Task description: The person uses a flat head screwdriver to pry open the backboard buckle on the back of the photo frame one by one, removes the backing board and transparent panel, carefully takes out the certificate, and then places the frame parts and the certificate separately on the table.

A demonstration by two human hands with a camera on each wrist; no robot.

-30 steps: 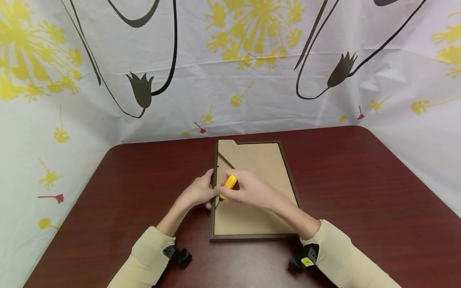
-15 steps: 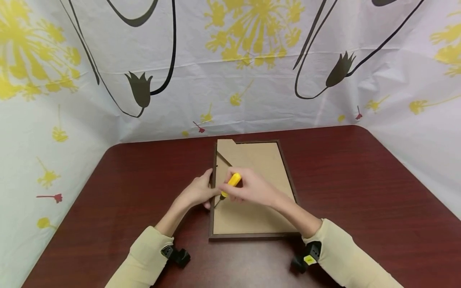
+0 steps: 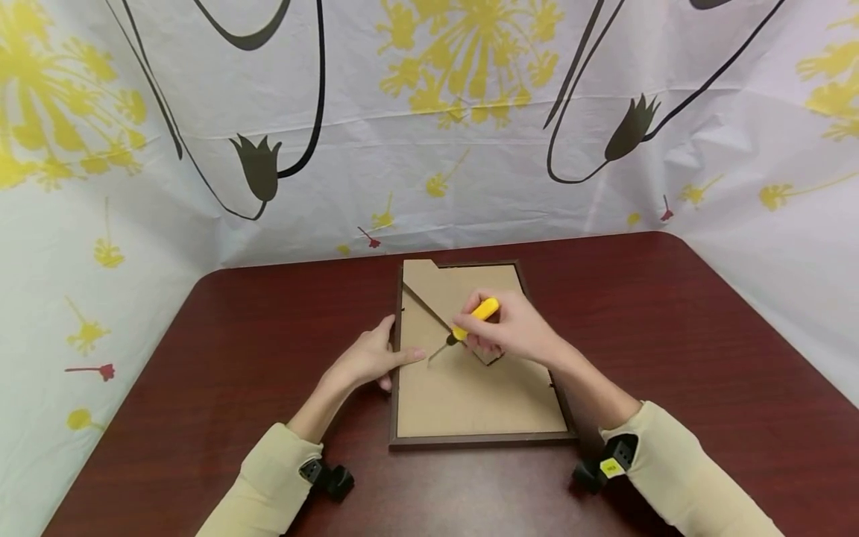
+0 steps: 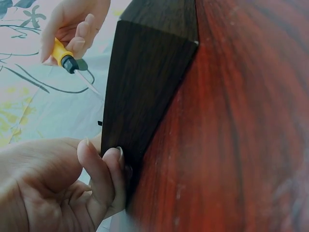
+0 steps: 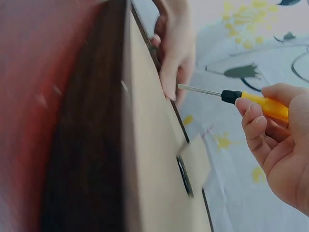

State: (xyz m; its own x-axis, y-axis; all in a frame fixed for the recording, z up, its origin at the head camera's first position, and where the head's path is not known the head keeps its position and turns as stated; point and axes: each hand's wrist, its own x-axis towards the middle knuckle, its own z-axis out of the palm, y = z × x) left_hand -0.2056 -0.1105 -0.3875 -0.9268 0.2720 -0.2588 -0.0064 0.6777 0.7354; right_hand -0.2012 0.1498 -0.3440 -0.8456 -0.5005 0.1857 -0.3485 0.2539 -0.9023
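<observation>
A picture frame (image 3: 483, 440) lies face down on the table, its brown backing board (image 3: 456, 410) upward. My left hand (image 3: 367, 359) grips the frame's left side, thumb over the board and fingers against the outer edge; in the left wrist view those fingers (image 4: 99, 174) are curled at the dark rim. My right hand (image 3: 506, 324) holds a screwdriver (image 3: 475, 319) with a yellow handle and black collar. In the right wrist view the screwdriver's flat metal tip (image 5: 181, 87) points toward the left thumb, above the board. A cardboard stand flap (image 3: 421, 277) crosses the board, partly hidden by the right hand.
Small dark tabs show at the frame's inner edges, one tab (image 3: 552, 385) on the right. The dark red table (image 3: 671, 335) extends on both sides. A white flower-printed sheet (image 3: 376, 179) hangs behind and beside it.
My right hand has moved right and away from the frame's left edge, taking the screwdriver tip off that edge. The left hand has stayed in place on the frame.
</observation>
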